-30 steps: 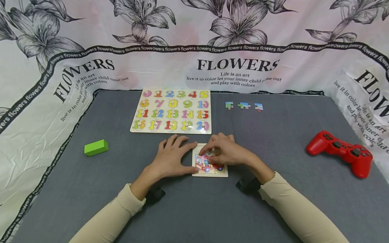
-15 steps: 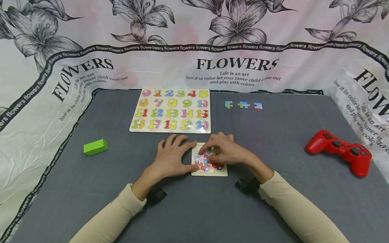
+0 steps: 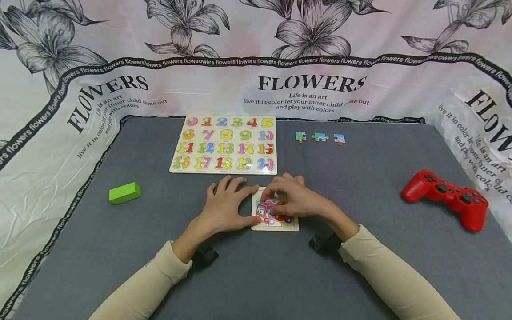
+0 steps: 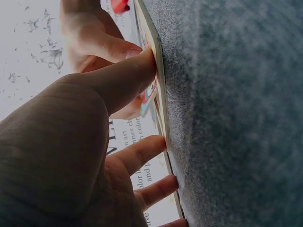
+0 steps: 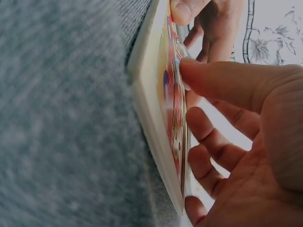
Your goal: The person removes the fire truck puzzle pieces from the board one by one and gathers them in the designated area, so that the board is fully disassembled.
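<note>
A small wooden jigsaw puzzle board (image 3: 295, 226) with a picture of a red vehicle lies in front of me. My left hand (image 3: 225, 208) spreads along its left side. In the left wrist view, its thumb presses on the board and its index fingertip touches the edge. Over the picture, my right hand (image 3: 298, 195) pinches a puzzle piece (image 4: 148, 100) between thumb and index finger. That piece stands tilted up from the board in the left wrist view. In the head view, the right fingers cover the upper part of the picture.
Behind the small board lies a number board (image 3: 224, 142) with colourful numerals. Three loose jigsaw pieces (image 3: 320, 137) sit in a row to its right. A green block (image 3: 125, 193) is at the left, a red game controller (image 3: 446, 200) at the right, all on a grey cloth (image 3: 248, 275).
The piece under my right fingers has tilted, and its glare has given way to clearer red. The right index finger has risen slightly. My left hand stays in place.
</note>
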Available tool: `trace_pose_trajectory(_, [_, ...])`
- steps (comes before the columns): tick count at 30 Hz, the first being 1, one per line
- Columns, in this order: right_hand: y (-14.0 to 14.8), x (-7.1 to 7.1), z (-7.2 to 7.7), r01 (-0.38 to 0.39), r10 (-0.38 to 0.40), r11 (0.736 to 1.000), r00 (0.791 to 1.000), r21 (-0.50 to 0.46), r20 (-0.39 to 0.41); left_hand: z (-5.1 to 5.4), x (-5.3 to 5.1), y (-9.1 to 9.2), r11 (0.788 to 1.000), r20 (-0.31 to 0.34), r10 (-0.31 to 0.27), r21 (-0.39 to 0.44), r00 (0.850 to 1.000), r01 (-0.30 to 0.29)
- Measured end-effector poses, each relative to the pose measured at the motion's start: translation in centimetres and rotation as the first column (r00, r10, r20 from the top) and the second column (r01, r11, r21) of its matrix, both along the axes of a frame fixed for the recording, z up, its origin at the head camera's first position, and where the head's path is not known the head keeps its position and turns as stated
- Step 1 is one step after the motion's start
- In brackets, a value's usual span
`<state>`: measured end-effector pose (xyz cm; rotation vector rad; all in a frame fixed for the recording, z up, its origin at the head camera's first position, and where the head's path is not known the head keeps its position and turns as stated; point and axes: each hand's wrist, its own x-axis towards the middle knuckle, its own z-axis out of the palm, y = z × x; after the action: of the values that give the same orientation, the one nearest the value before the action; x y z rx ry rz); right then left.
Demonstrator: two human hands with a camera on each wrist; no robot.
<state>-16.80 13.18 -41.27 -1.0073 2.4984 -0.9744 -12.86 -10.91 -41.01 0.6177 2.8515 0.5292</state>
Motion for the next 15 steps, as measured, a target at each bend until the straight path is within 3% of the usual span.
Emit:
trace_pose_trajectory(6, [-0.15, -0.05, -0.04, -0.033, 0.033, 0.999, 0.999, -0.035, -0.011, 0.01, -0.02, -0.02, 1.000, -0.002, -0.006, -0.001, 1.000, 0.006])
trace_pose_trajectory(15, [-0.73, 0.27, -0.07, -0.031, 0.032, 0.999, 0.998, 0.026, -0.054, 0.00, -0.02, -0.09, 1.000, -0.008, -0.012, 0.004, 1.000, 0.012])
